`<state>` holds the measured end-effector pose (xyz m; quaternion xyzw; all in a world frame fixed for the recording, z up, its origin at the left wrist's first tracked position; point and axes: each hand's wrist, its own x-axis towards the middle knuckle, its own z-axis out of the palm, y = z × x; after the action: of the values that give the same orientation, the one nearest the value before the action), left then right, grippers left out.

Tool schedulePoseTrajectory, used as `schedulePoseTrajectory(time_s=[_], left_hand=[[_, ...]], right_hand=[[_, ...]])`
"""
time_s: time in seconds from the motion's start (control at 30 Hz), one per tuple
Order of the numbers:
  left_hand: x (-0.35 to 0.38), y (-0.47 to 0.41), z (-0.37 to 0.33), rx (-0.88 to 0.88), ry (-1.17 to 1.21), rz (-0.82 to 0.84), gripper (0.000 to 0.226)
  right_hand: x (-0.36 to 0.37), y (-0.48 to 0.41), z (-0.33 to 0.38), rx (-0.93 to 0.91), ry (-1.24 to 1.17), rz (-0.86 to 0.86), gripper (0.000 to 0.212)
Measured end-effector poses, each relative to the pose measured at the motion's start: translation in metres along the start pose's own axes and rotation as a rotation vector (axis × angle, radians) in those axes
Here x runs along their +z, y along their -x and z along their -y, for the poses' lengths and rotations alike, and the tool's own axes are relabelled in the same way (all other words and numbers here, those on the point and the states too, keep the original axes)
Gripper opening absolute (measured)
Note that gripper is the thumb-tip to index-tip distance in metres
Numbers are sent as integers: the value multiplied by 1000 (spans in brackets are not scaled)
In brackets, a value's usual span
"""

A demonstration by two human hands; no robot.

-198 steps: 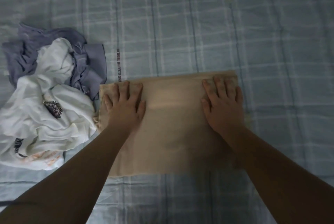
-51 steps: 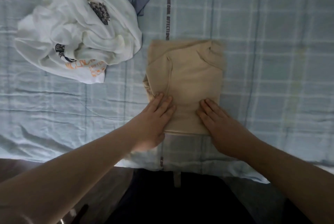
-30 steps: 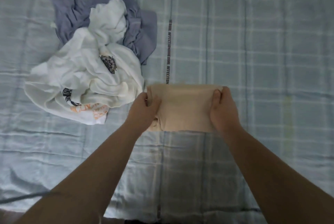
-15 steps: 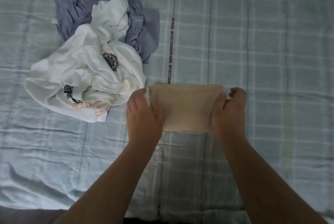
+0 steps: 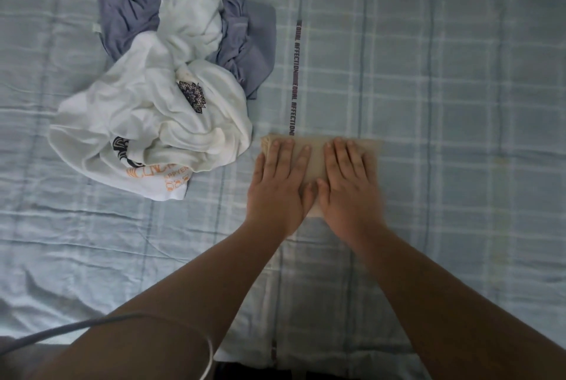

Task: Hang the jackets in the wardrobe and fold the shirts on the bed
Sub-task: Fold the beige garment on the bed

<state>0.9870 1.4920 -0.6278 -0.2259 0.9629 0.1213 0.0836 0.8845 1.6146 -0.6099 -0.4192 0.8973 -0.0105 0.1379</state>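
Beige shirt point(image 5: 318, 159) folded small on bed point(image 5: 459, 104), step near complete. Left hand point(image 5: 280, 183) and right hand point(image 5: 349, 186) flat, fingers straight, pressing it. White shirt point(image 5: 147, 122) and grey-blue garment point(image 5: 242, 42) (type unclear) heaped unfolded beside. Wardrobe, jackets not visible.

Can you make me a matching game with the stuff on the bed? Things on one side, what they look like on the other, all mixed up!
Things:
1. tan shirt
2. white shirt
3. purple garment
4. sheet

What they look like:
A. crumpled, with orange print
B. blue checks, spread out
C. folded small, pressed flat by the left hand and right hand
D. crumpled, partly under another garment

Pairs: 1-C, 2-A, 3-D, 4-B
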Motion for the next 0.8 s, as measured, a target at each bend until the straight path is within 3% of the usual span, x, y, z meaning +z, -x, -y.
schedulePoseTrajectory(time_s=[0.07, 0.13, 0.23, 0.3, 0.37, 0.43, 0.6, 0.7, 0.8], left_hand=[[-12, 1, -2, 29, 3, 2, 64], [-29, 7, 0, -9, 102, -68, 64], [-54, 14, 0, -440, 434, -264, 62], [-63, 10, 0, -830, 686, -146, 66], [-63, 0, 1, -1053, 818, 80, 70], [-58, -6, 3, -1025, 759, 185, 74], [-50, -20, 9, -949, 707, 233, 81], [-56, -18, 12, -930, 883, 220, 53], [-77, 10, 4, -934, 1148, 150, 49]], right_hand=[[-10, 1, 0, -2, -82, -38, 63], [-23, 6, -5, 37, -332, -196, 53], [-39, 17, -12, 318, -627, -448, 44], [-42, 14, -13, 590, -671, -347, 48], [-42, 6, -15, 772, -669, -119, 53], [-40, -1, -18, 804, -652, 21, 54], [-35, -11, -37, 881, -761, 76, 59], [-37, -12, -45, 859, -846, 131, 60], [-57, 3, -43, 734, -956, 103, 49]])
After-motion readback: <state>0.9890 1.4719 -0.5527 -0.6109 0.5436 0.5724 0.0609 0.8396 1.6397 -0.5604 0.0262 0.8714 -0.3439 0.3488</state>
